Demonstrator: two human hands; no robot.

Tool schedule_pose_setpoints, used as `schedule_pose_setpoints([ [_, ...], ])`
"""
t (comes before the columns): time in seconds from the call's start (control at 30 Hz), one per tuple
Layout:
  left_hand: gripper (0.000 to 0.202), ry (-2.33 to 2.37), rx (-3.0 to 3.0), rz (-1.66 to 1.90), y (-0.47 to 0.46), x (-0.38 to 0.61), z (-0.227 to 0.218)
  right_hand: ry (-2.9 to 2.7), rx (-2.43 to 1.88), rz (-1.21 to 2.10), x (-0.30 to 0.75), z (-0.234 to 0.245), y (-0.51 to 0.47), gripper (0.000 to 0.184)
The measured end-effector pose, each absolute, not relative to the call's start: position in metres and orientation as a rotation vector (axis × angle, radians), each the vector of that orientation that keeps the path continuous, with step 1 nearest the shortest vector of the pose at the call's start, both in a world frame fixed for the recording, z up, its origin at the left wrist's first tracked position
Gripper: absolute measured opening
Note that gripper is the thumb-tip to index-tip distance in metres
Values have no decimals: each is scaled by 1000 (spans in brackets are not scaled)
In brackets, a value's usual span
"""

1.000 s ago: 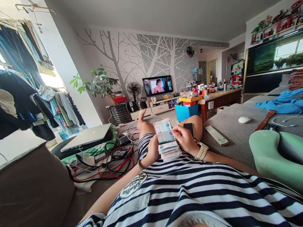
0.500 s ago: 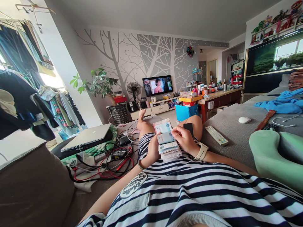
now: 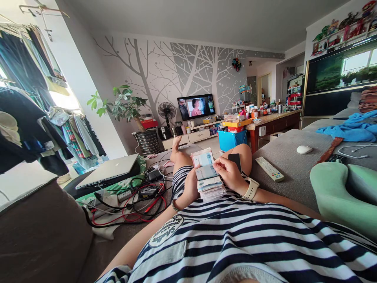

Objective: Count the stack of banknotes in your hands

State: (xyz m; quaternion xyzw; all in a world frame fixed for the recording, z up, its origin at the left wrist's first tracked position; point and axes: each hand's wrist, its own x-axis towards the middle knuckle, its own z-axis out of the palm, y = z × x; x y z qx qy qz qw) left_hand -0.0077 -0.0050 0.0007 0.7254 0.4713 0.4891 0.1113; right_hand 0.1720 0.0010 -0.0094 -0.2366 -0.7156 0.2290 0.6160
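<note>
Above my lap, my left hand [image 3: 191, 187] is closed round the left side of a thick wad of banknotes [image 3: 211, 188]. Its upper notes fold away from me, and the near ends fan out in layers. My right hand [image 3: 231, 173] pinches the edge of a bluish note [image 3: 206, 171] between thumb and fingertips at the wad's right side. A light watch is on my right wrist. Just beyond that hand, a dark phone [image 3: 235, 159] rests against my leg. Part of the wad is hidden by my left fingers.
Right of me on the grey sofa are a remote control [image 3: 269, 169], a white mouse [image 3: 304, 149] and a green cushion [image 3: 330, 188]. To the left lie tangled cables [image 3: 147, 192] and a closed laptop [image 3: 108, 171]. A cluttered table [image 3: 273, 118] stands farther off.
Both hands and the wad hold almost the same place. The near ends of the notes have shifted very slightly. The picture on the television has changed.
</note>
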Motion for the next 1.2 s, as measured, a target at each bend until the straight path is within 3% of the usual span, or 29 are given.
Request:
schedule_pose_setpoints([
  [0.17,19,1389,2123,1430,-10,-5,5,-1644,-540,537,172,-10,1,28],
  [1.2,14,1330,2176,1444,-6,-3,2,-1628,-555,523,172,-12,4,30],
])
